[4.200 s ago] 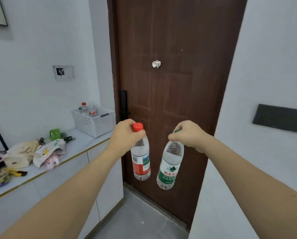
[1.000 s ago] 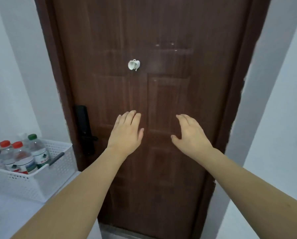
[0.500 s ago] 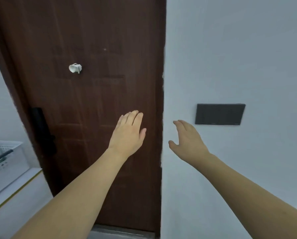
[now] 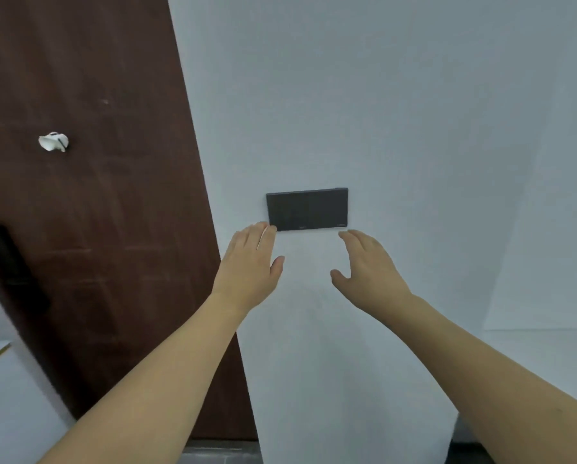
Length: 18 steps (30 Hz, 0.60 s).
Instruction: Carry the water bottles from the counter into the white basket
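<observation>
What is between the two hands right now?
Nothing held: head view shows only bare white wall between the left hand and right hand; the black panel sits above.

Door (image 4: pixel 89 229) left, wall panel (image 4: pixel 307 209) right of it, hands (image 4: pixel 250 266) below panel.

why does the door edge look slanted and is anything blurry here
Head view: wide-angle distortion tilts the brown door and its frame edge; the dark lock handle at the left margin is smeared. Light is soft and even, no glare; the black wall panel and both open hands, left hand and right hand, stay fairly sharp.
</observation>
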Each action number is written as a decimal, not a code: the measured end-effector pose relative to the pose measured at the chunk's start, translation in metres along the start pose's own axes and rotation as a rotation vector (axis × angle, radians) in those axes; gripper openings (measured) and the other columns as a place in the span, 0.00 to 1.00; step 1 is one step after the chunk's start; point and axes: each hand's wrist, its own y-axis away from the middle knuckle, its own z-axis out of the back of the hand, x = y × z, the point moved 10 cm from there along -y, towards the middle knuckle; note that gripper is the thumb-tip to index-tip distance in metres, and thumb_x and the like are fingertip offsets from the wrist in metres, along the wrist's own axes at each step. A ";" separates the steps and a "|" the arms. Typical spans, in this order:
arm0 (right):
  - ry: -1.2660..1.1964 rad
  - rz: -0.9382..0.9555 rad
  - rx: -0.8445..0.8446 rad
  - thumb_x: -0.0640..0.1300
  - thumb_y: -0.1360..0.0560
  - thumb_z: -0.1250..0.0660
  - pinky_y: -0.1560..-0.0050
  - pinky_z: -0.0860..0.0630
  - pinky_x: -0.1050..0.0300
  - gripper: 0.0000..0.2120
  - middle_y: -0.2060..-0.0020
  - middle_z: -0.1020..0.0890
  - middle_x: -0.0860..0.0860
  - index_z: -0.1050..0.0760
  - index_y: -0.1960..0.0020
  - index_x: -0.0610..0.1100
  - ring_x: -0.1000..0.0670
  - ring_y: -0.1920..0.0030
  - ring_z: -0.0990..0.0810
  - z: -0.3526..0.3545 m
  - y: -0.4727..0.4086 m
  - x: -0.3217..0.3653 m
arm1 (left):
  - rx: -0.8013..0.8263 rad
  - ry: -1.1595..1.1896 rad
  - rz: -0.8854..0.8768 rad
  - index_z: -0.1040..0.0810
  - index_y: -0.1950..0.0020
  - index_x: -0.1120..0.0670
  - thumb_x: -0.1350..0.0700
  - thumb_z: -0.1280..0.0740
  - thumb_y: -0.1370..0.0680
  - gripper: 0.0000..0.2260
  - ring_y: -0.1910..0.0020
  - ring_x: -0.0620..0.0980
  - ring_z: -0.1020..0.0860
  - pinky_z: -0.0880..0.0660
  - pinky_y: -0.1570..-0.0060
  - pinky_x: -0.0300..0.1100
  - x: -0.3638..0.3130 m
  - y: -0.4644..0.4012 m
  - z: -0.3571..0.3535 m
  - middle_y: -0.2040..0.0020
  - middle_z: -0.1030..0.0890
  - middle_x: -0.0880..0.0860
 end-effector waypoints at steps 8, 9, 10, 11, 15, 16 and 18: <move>0.001 0.028 0.027 0.49 0.24 0.36 0.27 0.44 0.52 0.32 0.26 0.38 0.46 0.43 0.25 0.41 0.46 0.26 0.42 0.079 0.066 -0.130 | -0.026 0.026 -0.004 0.34 0.25 0.60 0.49 0.38 0.19 0.25 0.29 0.59 0.33 0.39 0.28 0.50 -0.174 -0.014 0.017 0.27 0.31 0.59; 0.006 0.024 0.029 0.48 0.24 0.36 0.27 0.44 0.52 0.32 0.26 0.38 0.46 0.43 0.25 0.41 0.46 0.26 0.42 0.088 0.071 -0.144 | -0.032 0.045 -0.001 0.33 0.26 0.61 0.50 0.37 0.19 0.24 0.29 0.59 0.33 0.38 0.28 0.51 -0.191 -0.016 0.021 0.27 0.31 0.60; 0.006 0.018 0.025 0.48 0.24 0.36 0.27 0.44 0.52 0.32 0.26 0.38 0.46 0.43 0.25 0.41 0.45 0.26 0.42 0.096 0.074 -0.157 | -0.043 0.065 0.006 0.33 0.27 0.61 0.51 0.37 0.19 0.24 0.30 0.60 0.32 0.38 0.29 0.51 -0.205 -0.019 0.024 0.28 0.30 0.60; 0.006 0.015 0.021 0.48 0.24 0.36 0.27 0.43 0.52 0.32 0.27 0.37 0.46 0.43 0.25 0.41 0.45 0.27 0.42 0.103 0.077 -0.169 | -0.052 0.077 0.009 0.32 0.27 0.62 0.51 0.36 0.19 0.24 0.30 0.60 0.32 0.37 0.29 0.52 -0.219 -0.022 0.025 0.28 0.30 0.61; 0.029 -0.002 0.017 0.48 0.24 0.36 0.27 0.43 0.53 0.32 0.27 0.37 0.46 0.43 0.25 0.41 0.45 0.27 0.41 0.119 0.088 -0.211 | -0.027 0.103 -0.024 0.34 0.26 0.61 0.51 0.37 0.19 0.24 0.29 0.59 0.34 0.40 0.27 0.51 -0.269 -0.029 0.013 0.27 0.31 0.60; 0.025 -0.015 0.011 0.48 0.24 0.36 0.28 0.43 0.53 0.32 0.27 0.37 0.46 0.43 0.25 0.41 0.45 0.27 0.41 0.123 0.091 -0.222 | -0.022 0.111 -0.032 0.34 0.26 0.61 0.51 0.38 0.19 0.24 0.28 0.59 0.34 0.40 0.27 0.51 -0.280 -0.031 0.009 0.27 0.31 0.60; 0.024 -0.027 0.016 0.48 0.25 0.35 0.28 0.43 0.53 0.32 0.27 0.36 0.46 0.42 0.25 0.41 0.46 0.27 0.41 0.133 0.097 -0.243 | -0.016 0.123 -0.029 0.33 0.26 0.61 0.51 0.37 0.19 0.24 0.29 0.59 0.34 0.40 0.28 0.51 -0.299 -0.033 0.004 0.27 0.31 0.60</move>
